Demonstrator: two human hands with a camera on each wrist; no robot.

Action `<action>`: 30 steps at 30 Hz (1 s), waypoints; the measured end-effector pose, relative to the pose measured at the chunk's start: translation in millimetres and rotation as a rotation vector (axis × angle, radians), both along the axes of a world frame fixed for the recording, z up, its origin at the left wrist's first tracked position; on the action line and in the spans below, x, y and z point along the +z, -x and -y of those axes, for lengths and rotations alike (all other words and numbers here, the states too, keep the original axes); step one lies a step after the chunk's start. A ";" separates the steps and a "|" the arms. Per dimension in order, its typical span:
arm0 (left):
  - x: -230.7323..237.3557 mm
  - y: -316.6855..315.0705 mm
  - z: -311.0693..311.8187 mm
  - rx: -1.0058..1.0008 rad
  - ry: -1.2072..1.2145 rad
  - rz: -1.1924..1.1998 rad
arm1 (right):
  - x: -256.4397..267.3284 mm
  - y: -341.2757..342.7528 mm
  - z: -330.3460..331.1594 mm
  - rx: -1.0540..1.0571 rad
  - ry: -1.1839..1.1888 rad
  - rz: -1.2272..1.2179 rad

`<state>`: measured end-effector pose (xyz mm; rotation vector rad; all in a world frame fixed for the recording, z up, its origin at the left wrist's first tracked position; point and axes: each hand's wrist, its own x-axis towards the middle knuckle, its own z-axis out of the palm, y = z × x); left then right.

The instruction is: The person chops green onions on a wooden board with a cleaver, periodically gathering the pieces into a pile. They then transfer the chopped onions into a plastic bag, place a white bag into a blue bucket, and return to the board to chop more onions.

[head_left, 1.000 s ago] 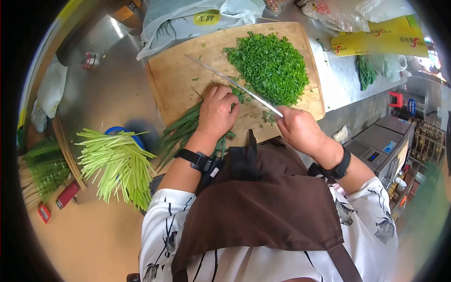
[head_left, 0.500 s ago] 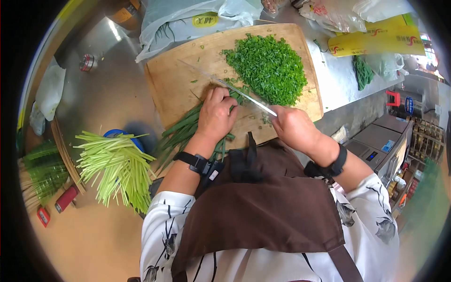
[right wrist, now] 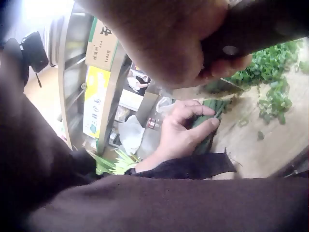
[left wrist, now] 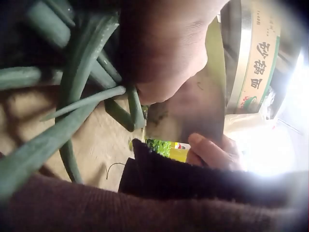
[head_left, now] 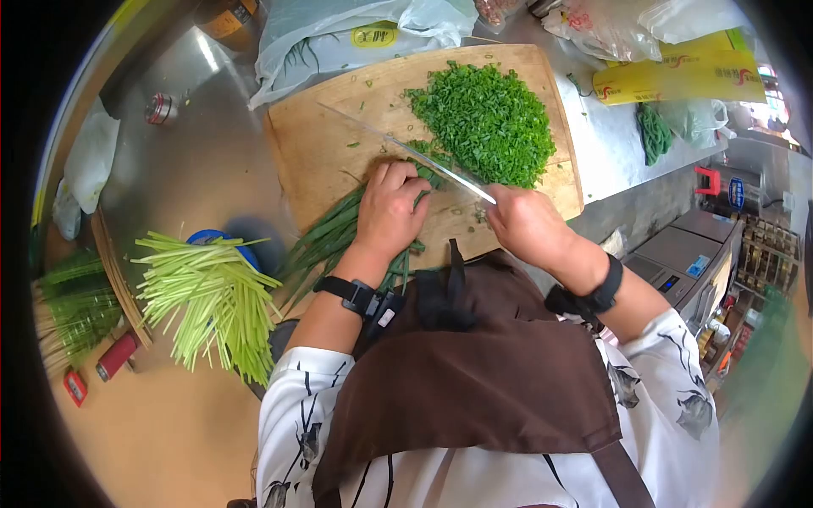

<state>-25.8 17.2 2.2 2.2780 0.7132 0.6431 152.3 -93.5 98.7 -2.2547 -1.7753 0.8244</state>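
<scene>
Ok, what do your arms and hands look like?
The left hand and right hand are ungloved. Black straps circle both wrists, with a pale label by the left one. White sleeves with a dark floral print stop short of the wrists.

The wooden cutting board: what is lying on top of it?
On the board lie a heap of chopped greens and long green stalks, held by the left grip. The knife blade crosses over it. The board beneath the heap, and stalks beneath the left grip, are hidden.

The metal counter (head_left: 207, 173) carries 1 wooden cutting board (head_left: 313, 161), 1 small jar (head_left: 158, 109) and plastic bags (head_left: 339, 19).
</scene>
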 end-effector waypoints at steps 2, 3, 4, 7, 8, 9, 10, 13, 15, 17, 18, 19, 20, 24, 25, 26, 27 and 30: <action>-2.9 0.5 1.7 0.009 -0.004 0.001 | 20.4 0.4 14.6 0.026 0.030 0.022; -3.6 0.1 1.1 0.011 -0.011 0.002 | 24.7 1.4 18.7 0.047 0.073 0.035; -3.2 -0.2 0.8 0.019 -0.040 0.021 | 28.0 1.8 21.9 0.064 0.113 0.050; -1.9 -3.0 0.4 0.023 -0.093 0.051 | 10.9 2.1 13.3 0.058 0.141 0.037; -1.5 -2.1 0.8 0.021 -0.084 0.037 | -3.4 3.0 5.1 0.060 0.097 0.020; -0.8 -0.1 1.5 0.018 -0.076 0.020 | -12.0 7.1 -1.0 0.061 0.052 0.001; -2.3 0.0 1.3 0.034 -0.077 0.022 | -14.6 11.6 -6.9 0.043 0.036 0.004; -3.0 0.0 4.3 0.039 -0.074 0.019 | -19.0 5.6 -5.6 0.061 -0.057 0.003; 0.3 0.4 4.3 0.045 -0.067 0.009 | 4.0 0.6 1.3 0.051 0.008 0.018; -3.7 2.1 5.7 0.042 -0.079 0.021 | 26.2 3.2 18.3 0.054 0.091 0.036; -5.2 1.4 4.3 0.040 -0.090 0.031 | 34.2 3.1 23.7 0.066 0.120 0.056; -5.1 1.0 4.2 0.046 -0.087 0.038 | 37.9 2.3 26.0 0.074 0.146 0.076; -4.3 0.6 4.1 0.049 -0.086 0.045 | 31.5 2.1 25.5 0.100 0.145 0.091; -3.0 2.0 3.7 0.027 -0.099 0.054 | -8.6 11.3 -4.6 0.056 0.082 0.018; -4.2 2.1 3.0 0.045 -0.093 0.050 | -12.7 8.5 -9.6 0.073 0.026 0.009; -6.4 2.6 5.2 0.048 -0.083 0.046 | -17.3 7.8 -10.0 0.076 -0.026 -0.002; -6.6 1.8 6.4 0.047 -0.072 0.048 | -17.6 8.2 -9.0 0.073 -0.077 -0.006; -2.4 2.1 5.2 0.044 -0.089 0.025 | 14.0 1.9 4.1 0.080 0.015 0.028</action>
